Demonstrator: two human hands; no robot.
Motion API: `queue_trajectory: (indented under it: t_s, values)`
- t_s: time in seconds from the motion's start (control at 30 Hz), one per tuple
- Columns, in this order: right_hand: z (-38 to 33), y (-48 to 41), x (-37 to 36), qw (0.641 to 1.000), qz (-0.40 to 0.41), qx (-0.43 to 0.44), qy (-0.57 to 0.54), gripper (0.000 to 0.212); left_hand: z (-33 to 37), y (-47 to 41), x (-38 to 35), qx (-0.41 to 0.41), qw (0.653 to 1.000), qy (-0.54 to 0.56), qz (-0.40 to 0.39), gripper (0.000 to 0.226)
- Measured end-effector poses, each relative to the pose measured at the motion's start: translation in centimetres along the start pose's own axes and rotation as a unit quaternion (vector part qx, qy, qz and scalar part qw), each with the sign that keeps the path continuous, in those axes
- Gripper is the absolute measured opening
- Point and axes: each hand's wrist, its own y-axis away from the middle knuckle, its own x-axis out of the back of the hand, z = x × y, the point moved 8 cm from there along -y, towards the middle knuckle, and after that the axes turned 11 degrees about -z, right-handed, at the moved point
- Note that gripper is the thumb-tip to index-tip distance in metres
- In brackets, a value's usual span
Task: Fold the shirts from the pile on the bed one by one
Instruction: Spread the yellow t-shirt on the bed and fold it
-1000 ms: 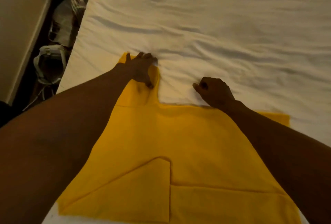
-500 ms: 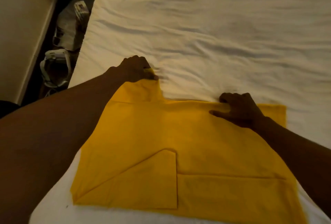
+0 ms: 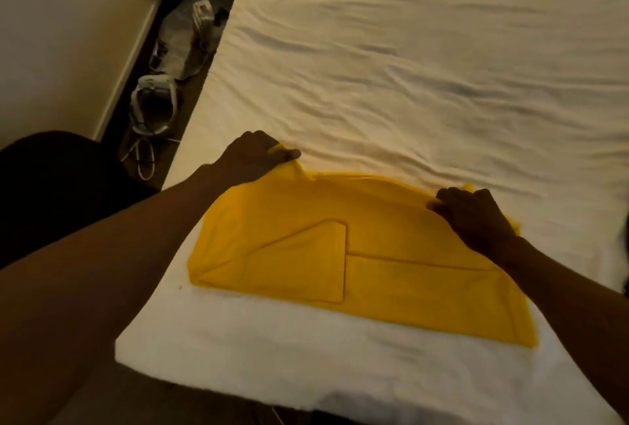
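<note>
Left grip (image 3: 253, 157) clamped on the far left corner of the yellow shirt (image 3: 340, 237), thumb pinching cloth; right grip (image 3: 473, 217) curled onto the far edge toward the right, cloth bunched under the fingers. Shirt lies spread on the bed (image 3: 408, 84) close to its near left corner, sleeves already turned in across the near half, far edge slightly rumpled. Judged step: the crosswise halving fold. The next move calls for both grips to lift together and carry the far edge to the near edge, taut and square, so the tucked sleeves stay put.
</note>
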Motion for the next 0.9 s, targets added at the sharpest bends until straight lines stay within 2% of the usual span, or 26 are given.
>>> queue_trajectory:
  t_s: [0.07, 0.17, 0.27, 0.37, 0.43, 0.53, 0.63, 0.73, 0.83, 0.9]
  values:
    - [-1.4, 2.2, 0.1, 1.0, -0.004, 0.004, 0.014, 0.041, -0.8, 3.4, -2.7, 0.003, 1.0, -0.003, -0.014, 0.071]
    - [-2.9, 5.1, -0.8, 0.998, -0.031, -0.014, 0.044, 0.018, -2.4, 7.6, -7.0, 0.028, 0.999, 0.006, -0.038, 0.07]
    - [-3.6, 7.7, -2.6, 0.995, -0.079, -0.053, 0.033, 0.026, -2.9, 10.9, -11.0, 0.048, 0.993, 0.046, -0.093, 0.06]
    - [-4.1, 9.8, -4.7, 0.985, -0.132, -0.103, 0.041, 0.025, -3.2, 12.7, -14.0, 0.072, 0.986, 0.053, -0.142, 0.057]
    - [-4.0, 10.8, -5.8, 0.969, -0.188, -0.157, 0.04, 0.02, -4.1, 13.2, -15.8, 0.095, 0.98, 0.038, -0.169, 0.053]
    - [-3.9, 12.2, -6.4, 0.944, -0.234, -0.231, 0.001, 0.032, -5.0, 13.8, -18.5, 0.132, 0.958, 0.026, -0.255, 0.042]
    - [-3.7, 13.2, -5.9, 0.919, -0.244, -0.302, -0.071, 0.037, -4.0, 14.1, -19.8, 0.147, 0.936, 0.058, -0.314, 0.059]
    - [-2.7, 14.7, -5.2, 0.864, -0.2, -0.425, -0.183, 0.046, -2.1, 12.1, -19.0, 0.1, 0.964, 0.01, -0.245, 0.048]
    - [-0.7, 16.7, -5.3, 0.792, -0.173, -0.537, -0.234, 0.051, 1.0, 9.2, -17.6, 0.039, 0.99, -0.008, -0.137, 0.04]
    - [0.7, 17.7, -5.5, 0.752, -0.16, -0.583, -0.264, 0.055, 3.6, 7.2, -17.7, 0.007, 0.994, 0.003, -0.107, 0.037]
